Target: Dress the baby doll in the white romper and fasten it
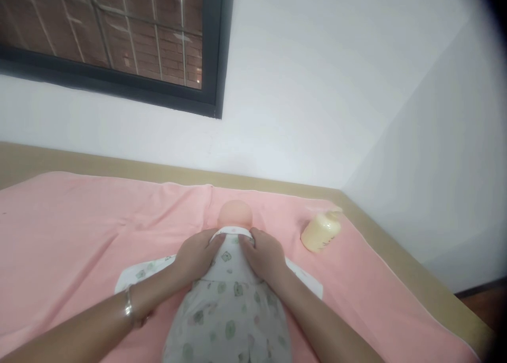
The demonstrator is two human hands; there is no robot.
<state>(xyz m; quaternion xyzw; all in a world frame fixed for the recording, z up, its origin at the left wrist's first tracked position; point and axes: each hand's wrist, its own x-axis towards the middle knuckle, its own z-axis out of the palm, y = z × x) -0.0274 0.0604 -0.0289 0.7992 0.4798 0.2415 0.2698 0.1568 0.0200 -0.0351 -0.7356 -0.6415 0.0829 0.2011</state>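
A baby doll (235,213) lies lengthwise in front of me, its smooth bare head toward the wall. It wears a white baby gown (229,323) printed with small green and grey figures, the sleeves spread out to both sides. At the left of the collar, my left hand (197,255) is closed on the gown, thumb on top. My right hand (267,256) grips the same gown at the right of the collar. The fingers of both hands are partly hidden. A pale yellow baby bottle (320,232) lies tilted on its side, to the right of the doll's head.
A pink cloth (99,215) with some creases covers the tan surface (400,252). White walls (301,88) meet in a corner behind it. A dark-framed window (216,51) with bars is at the upper left. My left wrist carries a bracelet (129,302).
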